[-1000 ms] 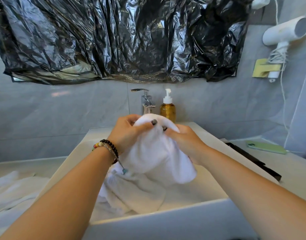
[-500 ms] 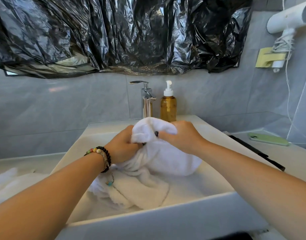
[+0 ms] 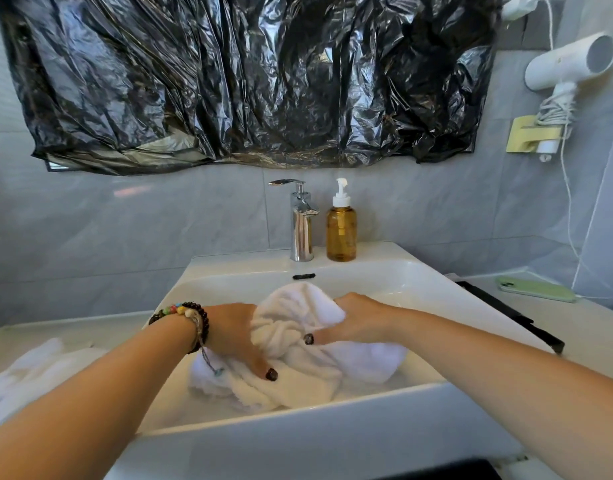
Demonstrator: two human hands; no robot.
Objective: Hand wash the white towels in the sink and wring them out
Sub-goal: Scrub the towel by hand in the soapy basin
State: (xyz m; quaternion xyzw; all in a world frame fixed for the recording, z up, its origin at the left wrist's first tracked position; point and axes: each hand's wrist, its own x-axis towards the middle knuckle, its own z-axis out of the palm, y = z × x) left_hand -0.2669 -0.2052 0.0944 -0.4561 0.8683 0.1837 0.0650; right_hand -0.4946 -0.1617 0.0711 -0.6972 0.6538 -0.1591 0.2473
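Note:
A bunched white towel (image 3: 298, 344) lies low in the white rectangular sink (image 3: 419, 271). My left hand (image 3: 234, 337), with beaded bracelets on its wrist, grips the towel's left side, thumb pressed onto the cloth. My right hand (image 3: 358, 322) clutches the towel's upper right part, fingers buried in the folds. The cloth is gathered into a twisted knot between both hands. More white towel spreads under them toward the sink's front wall.
A chrome faucet (image 3: 301, 220) and an amber pump bottle (image 3: 341, 226) stand on the sink's back ledge. More white towels (image 3: 31, 372) lie on the left counter. A green phone (image 3: 537, 289) rests at right, a white hair dryer (image 3: 568, 64) hangs on the wall.
Both hands have carried the towel down from chest height into the basin, and the cloth between them is more tightly bunched and twisted than before.

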